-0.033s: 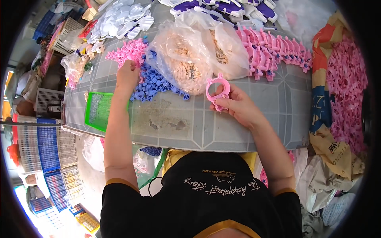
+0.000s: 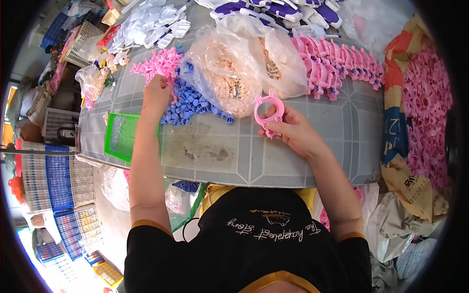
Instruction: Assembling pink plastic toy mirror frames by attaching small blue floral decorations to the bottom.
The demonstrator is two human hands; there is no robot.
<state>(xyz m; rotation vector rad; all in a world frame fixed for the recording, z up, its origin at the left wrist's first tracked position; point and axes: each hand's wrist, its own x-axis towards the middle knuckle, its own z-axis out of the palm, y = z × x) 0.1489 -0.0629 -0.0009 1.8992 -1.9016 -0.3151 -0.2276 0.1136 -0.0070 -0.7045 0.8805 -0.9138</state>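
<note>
My right hand (image 2: 295, 131) grips a pink plastic ring-shaped part (image 2: 279, 108) by its lower end, thumb in front, above the table. The part has a large round opening and small lugs at its ends. My left hand (image 2: 158, 91) reaches to the near edge of a heap of small pink plastic pieces (image 2: 163, 62). Its fingers are drawn together, and whatever they pinch is hidden from view. Beside that hand lies a pile of small blue plastic pieces (image 2: 191, 103). Clear plastic bags (image 2: 215, 53) holding small beige pieces stand just beyond the blue pile.
Rows of pink assembled parts (image 2: 322, 68) stand at the far right of the grey table (image 2: 205, 168). A green basket (image 2: 128, 157) with small metallic pieces sits left of my forearm. White pieces (image 2: 146, 29) and purple-white pieces (image 2: 283, 10) lie farther back. A sack of pink parts (image 2: 394, 124) is at right.
</note>
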